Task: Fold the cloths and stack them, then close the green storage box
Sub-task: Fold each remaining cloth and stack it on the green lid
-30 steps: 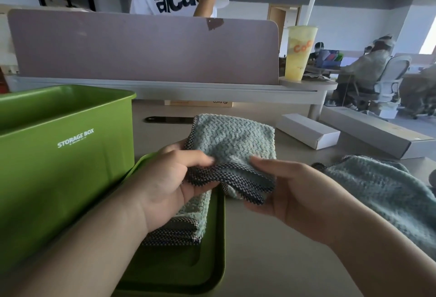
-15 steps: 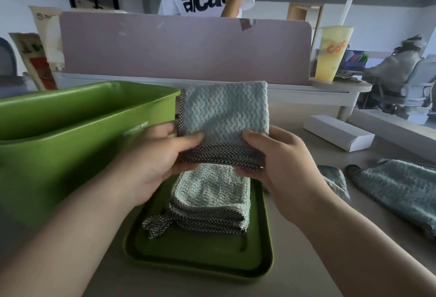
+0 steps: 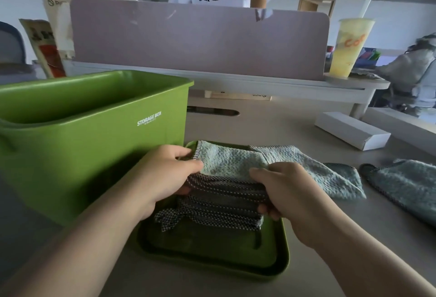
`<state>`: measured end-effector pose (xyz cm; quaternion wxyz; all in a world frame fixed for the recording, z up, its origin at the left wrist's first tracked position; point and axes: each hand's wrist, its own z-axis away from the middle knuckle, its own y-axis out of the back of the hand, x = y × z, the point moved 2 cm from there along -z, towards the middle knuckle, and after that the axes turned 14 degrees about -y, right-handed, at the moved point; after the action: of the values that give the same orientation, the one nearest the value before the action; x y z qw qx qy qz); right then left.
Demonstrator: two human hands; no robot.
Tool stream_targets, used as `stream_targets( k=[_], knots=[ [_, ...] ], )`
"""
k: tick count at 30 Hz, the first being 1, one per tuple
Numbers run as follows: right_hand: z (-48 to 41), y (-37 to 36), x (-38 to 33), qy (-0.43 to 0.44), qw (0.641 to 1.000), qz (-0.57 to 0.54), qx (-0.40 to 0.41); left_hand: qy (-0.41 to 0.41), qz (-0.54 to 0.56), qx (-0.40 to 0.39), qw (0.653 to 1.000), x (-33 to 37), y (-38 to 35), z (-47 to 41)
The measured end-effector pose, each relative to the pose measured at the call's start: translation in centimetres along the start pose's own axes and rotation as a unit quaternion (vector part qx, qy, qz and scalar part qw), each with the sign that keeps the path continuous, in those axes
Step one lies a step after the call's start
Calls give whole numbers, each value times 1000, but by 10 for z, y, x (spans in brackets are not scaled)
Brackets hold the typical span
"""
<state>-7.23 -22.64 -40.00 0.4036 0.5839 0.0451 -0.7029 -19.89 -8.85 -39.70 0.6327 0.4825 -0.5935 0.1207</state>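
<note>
Whereas the cloth (image 3: 231, 162) was held up a moment ago, it now sits on the stack (image 3: 219, 216) on the lid (image 3: 212, 256). Left hand (image 3: 165, 174) and right hand (image 3: 290, 193) each keep a pinching grip on its near edge; release judged next.

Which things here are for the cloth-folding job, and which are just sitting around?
For the job:
folded cloth, held by left hand and right hand
cloth stack on the green lid
green storage box
loose cloth beside the lid
loose cloth at far right

Just lying about:
yellow drink cup
white carton
paper bags
</note>
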Motion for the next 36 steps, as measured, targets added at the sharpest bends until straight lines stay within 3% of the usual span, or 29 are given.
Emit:
stream_targets(
  k=[5, 10, 13, 16, 18, 21, 24, 36],
  knots=[
    [6, 0, 1, 10, 998, 55, 15, -10, -57, -6, 998, 0, 6, 2],
    [14, -2, -1, 36, 982, 177, 44, -13, -104, -20, 994, -2, 8, 4],
    [23, 7, -10, 63, 955, 267, 116, -78, -199, -9, 977, 9, 11, 6],
    [16, 11, -35, 123, 947, 249, 163, -198, -275, 7, 941, 32, 7, -7],
    [3, -1, -51, 171, 938, 261, 148, -245, -301, -28, 921, 37, -7, -24],
    [-15, -28, -53, 223, 904, 353, 93, -245, -347, -144, 894, 20, -32, -43],
    [-26, -43, -32, 184, 887, 420, 45, -228, -402, -214, 861, 3, -40, -45],
    [-27, -46, 3, 136, 902, 409, 26, -161, -360, -192, 899, -24, -48, -25]
  ],
)
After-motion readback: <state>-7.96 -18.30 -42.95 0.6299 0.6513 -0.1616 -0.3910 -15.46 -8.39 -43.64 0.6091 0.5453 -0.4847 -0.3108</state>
